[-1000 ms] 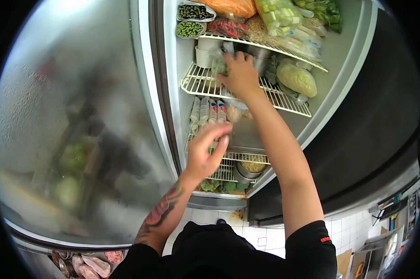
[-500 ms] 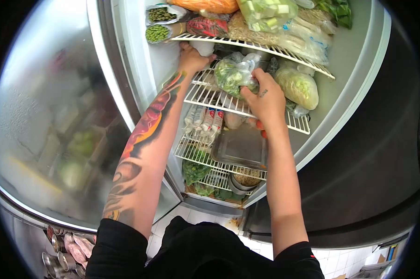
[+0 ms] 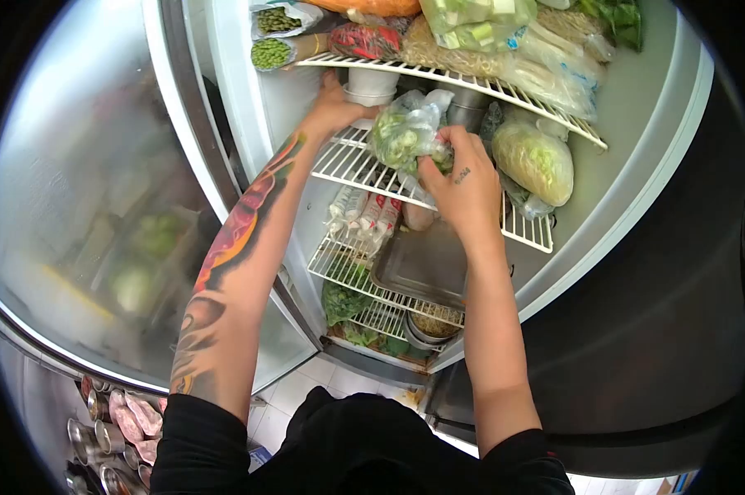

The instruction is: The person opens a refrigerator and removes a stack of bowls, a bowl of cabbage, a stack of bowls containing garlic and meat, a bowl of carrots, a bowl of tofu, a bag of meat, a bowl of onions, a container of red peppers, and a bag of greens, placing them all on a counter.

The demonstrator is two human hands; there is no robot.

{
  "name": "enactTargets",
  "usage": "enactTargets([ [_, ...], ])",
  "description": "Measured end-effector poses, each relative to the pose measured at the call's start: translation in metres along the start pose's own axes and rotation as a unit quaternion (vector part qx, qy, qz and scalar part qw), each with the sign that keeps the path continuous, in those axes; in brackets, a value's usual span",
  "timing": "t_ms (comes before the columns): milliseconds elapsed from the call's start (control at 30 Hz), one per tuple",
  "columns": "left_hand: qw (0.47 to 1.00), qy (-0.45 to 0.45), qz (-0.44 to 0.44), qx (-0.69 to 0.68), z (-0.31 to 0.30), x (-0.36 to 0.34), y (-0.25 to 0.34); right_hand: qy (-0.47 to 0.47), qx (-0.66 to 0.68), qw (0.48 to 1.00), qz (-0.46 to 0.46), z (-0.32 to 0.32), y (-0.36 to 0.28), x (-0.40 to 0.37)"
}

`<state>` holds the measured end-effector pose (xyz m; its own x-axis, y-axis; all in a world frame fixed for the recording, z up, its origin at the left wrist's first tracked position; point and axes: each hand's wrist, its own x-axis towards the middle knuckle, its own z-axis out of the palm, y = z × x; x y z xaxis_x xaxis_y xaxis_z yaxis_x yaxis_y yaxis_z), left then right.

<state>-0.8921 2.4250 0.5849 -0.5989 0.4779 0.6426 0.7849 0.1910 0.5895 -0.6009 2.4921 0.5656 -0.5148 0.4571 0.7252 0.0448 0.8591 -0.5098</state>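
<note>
My left hand reaches under the upper shelf with its fingers and thumb around a stack of white tubs. Some of those fingertips are hidden behind the tubs. In my right hand is a clear plastic bag of green vegetables, pinched between thumb and fingers above the wire shelf. The kind of vegetable cannot be told for sure; it looks like pale green florets. A metal pot stands behind the bag.
The glass fridge door is swung wide on the left. Bagged produce fills the top shelf. A bagged cabbage lies at the right. Lower down are plastic-wrapped tubes, a metal tray and a bowl.
The view has shifted slightly. More of the white tubs shows beside my left hand, and the bag in my right hand has moved a little left and down.
</note>
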Motion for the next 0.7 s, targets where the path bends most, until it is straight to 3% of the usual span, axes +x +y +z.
enactTargets([
  [33, 1.000, 0.005, 0.001, 0.001, 0.000, 0.006, -0.004, -0.012, 0.006, 1.000, 0.004, 0.000, -0.001, 0.000],
  [100, 0.979, -0.165, -0.008, -0.120, -0.004, 0.014, -0.003, 0.000, 0.004, 1.000, -0.016, 0.002, 0.002, 0.000],
  [133, 0.985, -0.126, -0.013, -0.116, -0.004, 0.009, 0.004, 0.012, 0.000, 1.000, -0.028, 0.002, 0.003, 0.000],
  [300, 0.960, -0.127, -0.040, -0.246, -0.010, 0.000, 0.015, -0.019, 0.053, 0.998, 0.018, -0.005, 0.010, 0.001],
  [367, 0.987, -0.084, 0.026, -0.137, -0.017, -0.008, 0.013, -0.038, 0.074, 0.995, 0.051, -0.007, 0.009, 0.000],
  [433, 0.992, -0.068, 0.016, -0.103, -0.029, -0.023, 0.015, -0.037, 0.070, 0.996, 0.048, -0.008, 0.005, 0.001],
  [500, 0.968, -0.080, -0.001, -0.236, -0.056, -0.068, 0.046, -0.043, 0.077, 0.996, 0.029, -0.007, -0.001, 0.000],
  [600, 0.978, -0.027, 0.023, -0.204, -0.083, -0.109, 0.066, -0.084, 0.100, 0.991, 0.007, -0.002, -0.011, 0.004],
  [667, 0.987, 0.002, 0.040, -0.156, -0.098, -0.129, 0.076, -0.040, 0.013, 0.994, -0.106, 0.010, -0.009, 0.009],
  [700, 0.986, 0.004, 0.055, -0.159, -0.104, -0.138, 0.078, -0.037, 0.014, 0.993, -0.110, 0.011, -0.016, 0.012],
])
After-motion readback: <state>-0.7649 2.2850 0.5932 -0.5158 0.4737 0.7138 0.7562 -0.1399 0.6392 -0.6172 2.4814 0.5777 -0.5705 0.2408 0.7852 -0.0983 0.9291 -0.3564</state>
